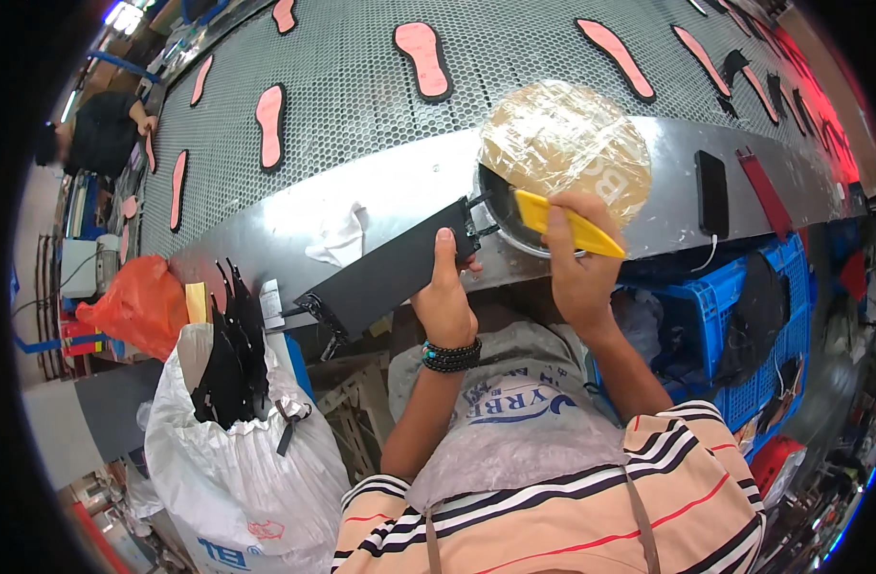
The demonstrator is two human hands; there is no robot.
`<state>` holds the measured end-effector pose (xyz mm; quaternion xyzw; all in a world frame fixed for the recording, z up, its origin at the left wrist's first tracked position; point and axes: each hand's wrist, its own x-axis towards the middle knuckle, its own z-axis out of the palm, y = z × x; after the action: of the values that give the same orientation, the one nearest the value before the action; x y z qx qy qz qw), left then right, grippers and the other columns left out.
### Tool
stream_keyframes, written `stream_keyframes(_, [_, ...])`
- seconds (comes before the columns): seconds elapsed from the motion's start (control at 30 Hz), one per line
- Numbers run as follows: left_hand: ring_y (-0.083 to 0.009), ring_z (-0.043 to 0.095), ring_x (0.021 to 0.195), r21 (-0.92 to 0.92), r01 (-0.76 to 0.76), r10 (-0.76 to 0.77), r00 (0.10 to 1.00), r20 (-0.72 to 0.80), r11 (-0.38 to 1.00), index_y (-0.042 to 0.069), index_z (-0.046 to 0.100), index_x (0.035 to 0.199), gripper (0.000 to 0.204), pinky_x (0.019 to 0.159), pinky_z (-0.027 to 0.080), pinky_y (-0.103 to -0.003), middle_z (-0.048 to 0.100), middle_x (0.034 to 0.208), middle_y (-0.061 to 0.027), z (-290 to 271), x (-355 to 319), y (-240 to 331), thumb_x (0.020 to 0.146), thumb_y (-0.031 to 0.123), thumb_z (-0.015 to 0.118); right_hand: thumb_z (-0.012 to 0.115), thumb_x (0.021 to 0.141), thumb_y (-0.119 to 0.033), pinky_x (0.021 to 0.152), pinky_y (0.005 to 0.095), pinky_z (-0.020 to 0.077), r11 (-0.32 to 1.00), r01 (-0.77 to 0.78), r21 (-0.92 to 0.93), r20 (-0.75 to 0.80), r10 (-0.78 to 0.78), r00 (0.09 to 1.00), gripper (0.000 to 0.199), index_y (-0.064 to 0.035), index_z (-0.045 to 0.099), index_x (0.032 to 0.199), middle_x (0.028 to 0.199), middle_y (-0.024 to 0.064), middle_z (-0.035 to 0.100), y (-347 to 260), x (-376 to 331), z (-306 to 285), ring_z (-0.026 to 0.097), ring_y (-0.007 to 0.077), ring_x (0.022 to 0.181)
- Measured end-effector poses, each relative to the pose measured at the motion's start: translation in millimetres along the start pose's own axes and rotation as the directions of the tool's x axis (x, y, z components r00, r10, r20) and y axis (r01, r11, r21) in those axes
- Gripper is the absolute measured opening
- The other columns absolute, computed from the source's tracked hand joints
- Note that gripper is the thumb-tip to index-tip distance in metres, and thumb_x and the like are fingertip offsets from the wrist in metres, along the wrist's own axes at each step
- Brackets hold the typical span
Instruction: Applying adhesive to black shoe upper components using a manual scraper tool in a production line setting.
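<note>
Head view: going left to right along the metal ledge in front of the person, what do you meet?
Orange plastic bag → white cloth → black flat panel held by the left hand → yellow scraper in the right hand → black phone → dark red strip.

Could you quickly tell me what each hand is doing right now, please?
Left hand: closed on the black flat panel.
Right hand: closed on the yellow scraper.
</note>
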<state>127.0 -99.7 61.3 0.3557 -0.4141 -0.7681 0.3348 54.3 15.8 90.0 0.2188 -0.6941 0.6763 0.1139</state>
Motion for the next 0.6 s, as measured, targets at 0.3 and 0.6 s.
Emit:
stream_keyframes(0.3, [-0.0127, 0.065, 0.075, 0.023, 0.016, -0.015, 1.000, -0.018, 1.000, 0.003, 0.066, 0.104, 0.013, 0.062, 0.056, -0.028, 0.068, 0.093, -0.0046, 0.7, -2.1, -17.6, 0.098, 0.014, 0.068, 0.068, 0.090, -0.004, 0.078, 0.0389, 0.0524, 0.969, 0.125, -0.212, 0.130, -0.099, 0.987, 0.012, -0.0007, 0.068, 0.102, 0.092, 0.0158, 0.068, 15.3, 15.1, 4.6, 0.067, 0.0333, 0.087])
stream_keyframes(0.6, [-0.0139, 0.065, 0.071, 0.021, 0.051, -0.050, 0.998, -0.028, 0.998, 0.000, 0.066, 0.106, 0.017, 0.061, 0.056, -0.028, 0.068, 0.093, -0.0061, -4.7, 1.8, -26.3, 0.099, 0.016, 0.066, 0.067, 0.095, -0.006, 0.081, 0.0298, 0.0519, 0.998, -0.024, -0.065, 0.206, 0.037, 0.978, 0.011, -0.0003, 0.068, 0.105, 0.100, 0.0100, 0.069, 29.6, 25.2, 17.7, 0.066, 0.0180, 0.091])
